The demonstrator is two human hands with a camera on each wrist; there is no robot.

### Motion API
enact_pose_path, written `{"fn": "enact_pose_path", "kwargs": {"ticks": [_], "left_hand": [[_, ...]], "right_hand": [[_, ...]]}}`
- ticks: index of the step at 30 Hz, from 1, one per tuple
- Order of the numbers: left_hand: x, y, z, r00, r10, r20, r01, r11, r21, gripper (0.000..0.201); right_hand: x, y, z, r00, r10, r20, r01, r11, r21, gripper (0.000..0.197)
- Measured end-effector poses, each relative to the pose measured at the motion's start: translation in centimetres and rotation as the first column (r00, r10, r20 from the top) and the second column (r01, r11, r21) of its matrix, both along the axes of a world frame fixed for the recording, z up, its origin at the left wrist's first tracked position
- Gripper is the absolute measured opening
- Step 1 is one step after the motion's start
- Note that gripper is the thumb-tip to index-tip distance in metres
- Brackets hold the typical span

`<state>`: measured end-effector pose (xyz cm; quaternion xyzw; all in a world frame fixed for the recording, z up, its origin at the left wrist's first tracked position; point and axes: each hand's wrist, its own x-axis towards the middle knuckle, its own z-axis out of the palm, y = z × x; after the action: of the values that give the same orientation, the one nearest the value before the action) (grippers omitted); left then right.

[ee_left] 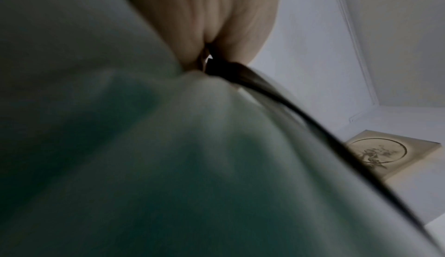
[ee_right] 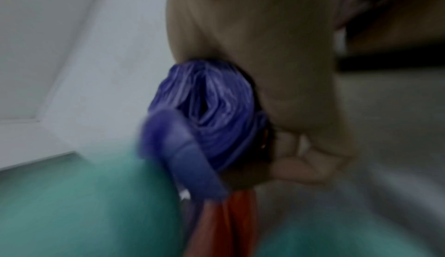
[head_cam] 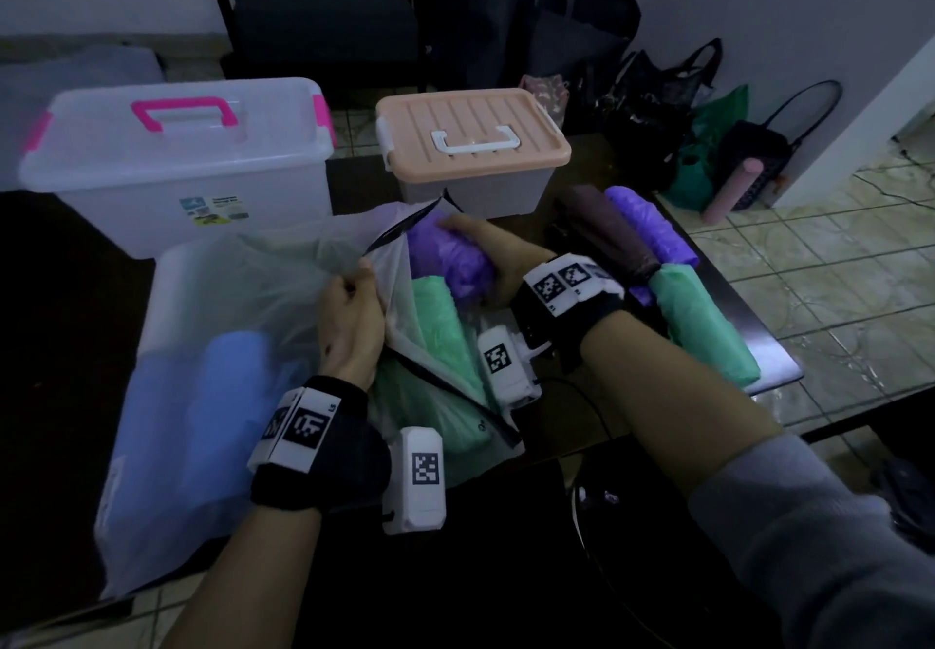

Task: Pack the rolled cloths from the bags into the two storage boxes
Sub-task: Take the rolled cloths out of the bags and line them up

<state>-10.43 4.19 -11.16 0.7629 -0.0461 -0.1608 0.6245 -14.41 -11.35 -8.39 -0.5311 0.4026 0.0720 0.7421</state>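
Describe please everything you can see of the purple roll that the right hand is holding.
The purple roll is a crinkled, slightly shiny cloth wound into a thick cylinder; the right wrist view shows its folded end. The right hand grips it around the middle, fingers curled over it. It lies slanted at the open mouth of the translucent bag, partly out, above a green roll. The left hand pinches the bag's edge.

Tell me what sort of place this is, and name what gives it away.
Probably a room in a home, not a workshop. Patterned ceramic floor tiles, a dark upholstered chair against a plain white wall, and black fabric bags heaped on the floor all point to a lived-in domestic room.
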Motion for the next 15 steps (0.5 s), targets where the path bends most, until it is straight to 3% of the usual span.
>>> {"fn": "enact_pose_path", "kwargs": {"ticks": [5,9,12,15], "left_hand": [[0.0,0.0,-0.1,1.0,-0.009,-0.001,0.009,1.0,-0.002,0.036],[-0.1,0.0,0.1,0.999,0.008,0.033,-0.009,1.0,0.004,0.036],[-0.1,0.0,0.0,0.999,0.005,0.034,-0.005,1.0,0.008,0.036],[-0.2,0.0,0.2,0.999,0.002,0.04,-0.002,1.0,0.008,0.037]], "right_hand": [[-2.2,-2.3,2.6,0.981,0.16,-0.112,-0.183,0.955,-0.236,0.051],[-5.6,-3.9,4.1,0.915,0.28,-0.291,-0.364,0.884,-0.293,0.029],[-8.1,-5.7,3.7,0.935,0.201,-0.29,-0.313,0.853,-0.417,0.042],[-9.5,-7.2,2.6,0.953,0.011,-0.301,-0.226,0.687,-0.691,0.065]]}}
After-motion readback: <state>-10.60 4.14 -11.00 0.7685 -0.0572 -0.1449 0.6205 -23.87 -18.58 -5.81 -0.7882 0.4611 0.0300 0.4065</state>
